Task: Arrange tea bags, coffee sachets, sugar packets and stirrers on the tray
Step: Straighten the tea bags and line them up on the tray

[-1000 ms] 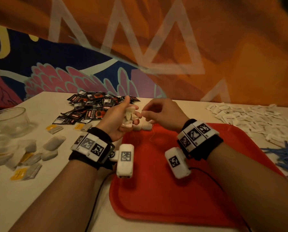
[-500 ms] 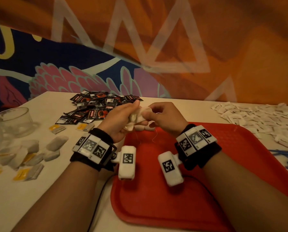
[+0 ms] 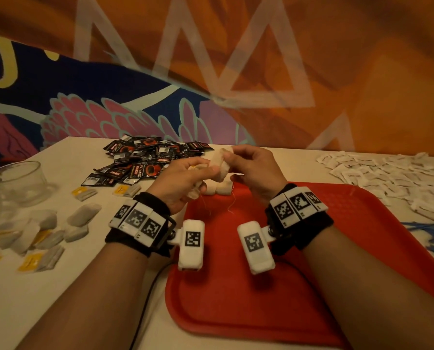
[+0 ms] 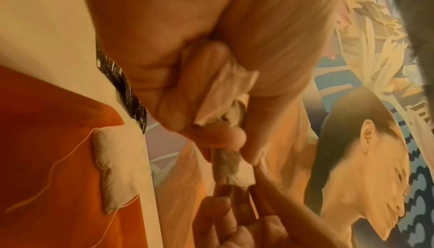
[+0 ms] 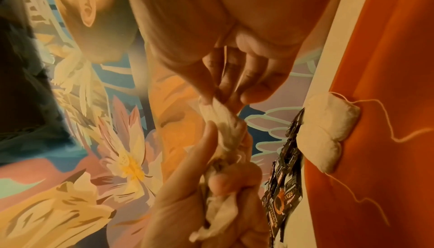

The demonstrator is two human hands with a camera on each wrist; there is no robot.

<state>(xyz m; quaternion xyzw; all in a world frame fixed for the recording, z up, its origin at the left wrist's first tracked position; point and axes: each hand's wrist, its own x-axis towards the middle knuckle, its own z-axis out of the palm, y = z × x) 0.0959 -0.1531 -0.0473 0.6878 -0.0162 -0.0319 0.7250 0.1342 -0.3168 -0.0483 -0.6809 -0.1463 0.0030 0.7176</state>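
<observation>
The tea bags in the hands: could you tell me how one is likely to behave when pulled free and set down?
Probably soft and floppy: the tea bags crumple where the left hand and right hand pinch them. Likely light, since fingertips alone hold them. The loose strings of the bags already on the tray suggest tangling or snagging.

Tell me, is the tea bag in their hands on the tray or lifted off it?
Lifted: both hands pinch the tea bag above the red tray.
</observation>
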